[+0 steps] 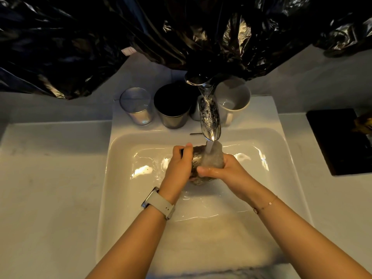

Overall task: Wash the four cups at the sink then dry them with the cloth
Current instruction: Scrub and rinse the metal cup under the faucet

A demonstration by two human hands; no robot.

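Observation:
Both my hands hold a shiny metal cup (pixel 198 158) on its side in the white sink (pixel 124 190), under running water from the chrome tap (pixel 209 117). My left hand (pixel 180 164) grips its left end, thumb over the rim. My right hand (pixel 225 170) curls around its right side, where the water splashes. On the ledge behind the basin stand a clear glass (pixel 135 105), a dark metal cup (pixel 173 107) and a white mug (pixel 233 99). No cloth is in view.
Black plastic sheeting (pixel 141 37) hangs across the wall above the tap. A black tray (pixel 340 141) lies on the white counter to the right. The counter (pixel 50 178) stretches out left of the sink. A watch sits on my left wrist.

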